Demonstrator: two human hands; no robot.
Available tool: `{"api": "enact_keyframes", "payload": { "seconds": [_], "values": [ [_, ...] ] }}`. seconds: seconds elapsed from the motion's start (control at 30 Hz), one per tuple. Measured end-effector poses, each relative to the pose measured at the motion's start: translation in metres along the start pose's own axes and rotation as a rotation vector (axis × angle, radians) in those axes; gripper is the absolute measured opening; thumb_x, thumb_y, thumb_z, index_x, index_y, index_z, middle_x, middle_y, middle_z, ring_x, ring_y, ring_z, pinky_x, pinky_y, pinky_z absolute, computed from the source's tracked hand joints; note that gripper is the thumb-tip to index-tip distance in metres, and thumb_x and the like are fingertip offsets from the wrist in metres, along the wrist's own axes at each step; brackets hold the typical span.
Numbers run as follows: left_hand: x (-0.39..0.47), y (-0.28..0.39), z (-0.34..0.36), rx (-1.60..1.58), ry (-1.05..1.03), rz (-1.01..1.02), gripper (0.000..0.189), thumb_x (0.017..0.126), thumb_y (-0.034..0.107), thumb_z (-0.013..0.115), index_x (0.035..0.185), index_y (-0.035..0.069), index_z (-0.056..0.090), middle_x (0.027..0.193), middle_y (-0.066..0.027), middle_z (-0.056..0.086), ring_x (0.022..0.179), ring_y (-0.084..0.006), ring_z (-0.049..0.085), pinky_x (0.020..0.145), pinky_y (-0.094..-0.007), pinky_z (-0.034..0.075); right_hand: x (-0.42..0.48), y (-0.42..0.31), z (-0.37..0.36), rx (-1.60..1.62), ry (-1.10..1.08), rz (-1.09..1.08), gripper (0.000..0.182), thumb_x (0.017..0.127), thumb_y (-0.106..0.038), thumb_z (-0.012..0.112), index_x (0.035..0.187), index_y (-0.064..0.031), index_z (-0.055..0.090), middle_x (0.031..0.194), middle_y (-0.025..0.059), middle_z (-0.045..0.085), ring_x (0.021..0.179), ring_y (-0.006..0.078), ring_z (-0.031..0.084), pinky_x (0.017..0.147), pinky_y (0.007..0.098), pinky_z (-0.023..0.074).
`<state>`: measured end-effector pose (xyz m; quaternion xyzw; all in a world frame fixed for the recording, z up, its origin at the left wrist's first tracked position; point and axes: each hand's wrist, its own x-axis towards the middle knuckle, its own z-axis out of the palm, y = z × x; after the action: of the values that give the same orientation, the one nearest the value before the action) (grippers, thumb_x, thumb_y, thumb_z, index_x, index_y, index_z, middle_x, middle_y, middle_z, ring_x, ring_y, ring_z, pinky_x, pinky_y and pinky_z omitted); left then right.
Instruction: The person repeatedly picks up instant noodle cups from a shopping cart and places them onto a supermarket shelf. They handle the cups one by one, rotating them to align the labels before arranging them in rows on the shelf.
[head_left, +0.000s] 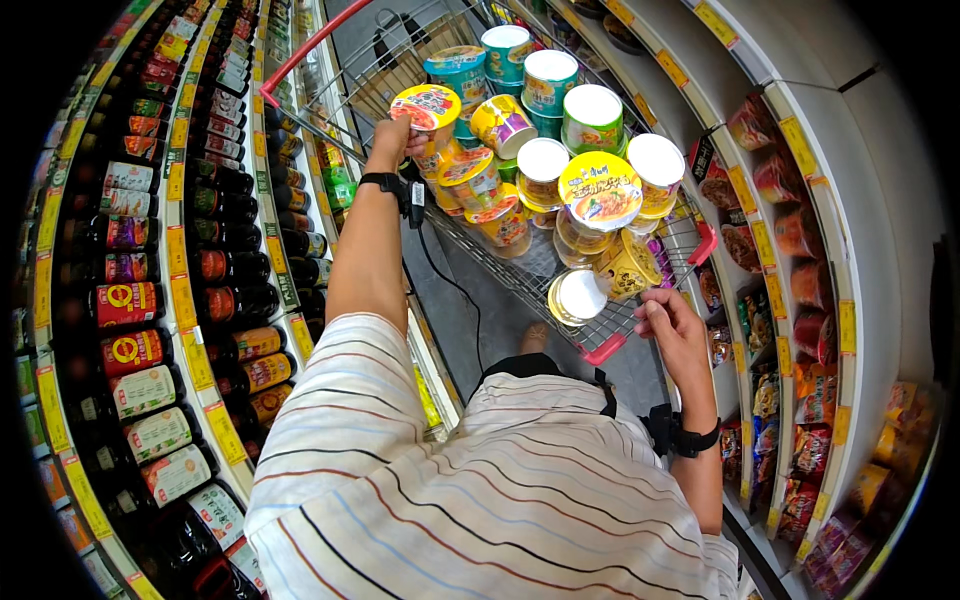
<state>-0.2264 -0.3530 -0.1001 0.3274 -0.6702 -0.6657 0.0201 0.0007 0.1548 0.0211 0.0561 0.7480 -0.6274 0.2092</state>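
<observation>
My left hand (397, 141) grips an instant noodle cup (426, 109) with a yellow-rimmed picture lid, at the left side of a metal wire shopping cart (517, 281). Stacked noodle cups fill the cart. Teal cups (551, 79) stand at the far end, and a green cup (592, 116) is nearer. A large yellow-lidded cup (600, 191) tops a stack in the middle. Below it a yellow cup (628, 266) lies tilted beside a white-topped cup (579, 295). My right hand (673, 330), loosely curled with nothing visible in it, is by the cart's near right corner.
Shelves of dark sauce bottles (232, 266) line the left. At the right, shelves hold packaged noodles (814, 330) and bowls. The cart has red plastic corners (604, 349) and a red handle (315, 49). A black cable (457, 289) hangs from my left wrist.
</observation>
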Motion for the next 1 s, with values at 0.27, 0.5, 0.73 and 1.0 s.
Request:
{"api": "enact_keyframes", "payload": {
  "seconds": [0.27, 0.5, 0.73, 1.0],
  "values": [
    [-0.136, 0.059, 0.014, -0.001, -0.201, 0.195, 0.022, 0.096, 0.019, 0.052, 0.098, -0.003, 0.053, 0.084, -0.0134, 0.066, 0.076, -0.0244, 0.073, 0.063, -0.0328, 0.062, 0.021, -0.021, 0.008, 0.119, -0.075, -0.099, 0.033, 0.100, -0.018, 0.058, 0.128, 0.0001, 0.053, 0.108, 0.0112, 0.065, 0.088, 0.0128, 0.065, 0.077, 0.0266, 0.0541],
    [-0.268, 0.091, 0.057, -0.071, -0.590, 0.253, 0.017, 0.095, 0.016, 0.051, 0.098, -0.001, 0.053, 0.088, -0.0169, 0.068, 0.076, -0.0268, 0.073, 0.070, -0.0364, 0.062, 0.051, -0.069, 0.026, 0.258, -0.126, -0.278, 0.072, 0.098, -0.046, 0.057, 0.151, -0.0078, 0.030, 0.142, 0.0187, 0.048, 0.127, 0.0278, 0.055, 0.102, 0.0421, 0.0477],
    [-0.326, 0.064, 0.124, -0.041, -0.773, 0.192, 0.025, 0.101, 0.026, 0.050, 0.100, 0.002, 0.056, 0.089, -0.0109, 0.068, 0.077, -0.0231, 0.072, 0.070, -0.0333, 0.061, 0.033, -0.046, -0.004, 0.485, 0.020, -0.225, 0.078, 0.092, -0.053, 0.063, 0.149, -0.0083, 0.035, 0.133, 0.0126, 0.055, 0.115, 0.0220, 0.058, 0.094, 0.0366, 0.0519],
    [-0.343, 0.060, 0.184, 0.204, -0.966, 0.621, 0.048, 0.096, 0.024, 0.066, 0.133, 0.000, 0.045, 0.128, -0.0119, 0.055, 0.120, -0.0198, 0.056, 0.093, -0.0316, 0.052, -0.017, -0.011, -0.086, 0.705, -0.039, -0.115, 0.069, 0.094, -0.059, 0.051, 0.139, -0.0061, 0.045, 0.125, 0.0170, 0.061, 0.103, 0.0285, 0.068, 0.087, 0.0469, 0.0578]
  ]
}}
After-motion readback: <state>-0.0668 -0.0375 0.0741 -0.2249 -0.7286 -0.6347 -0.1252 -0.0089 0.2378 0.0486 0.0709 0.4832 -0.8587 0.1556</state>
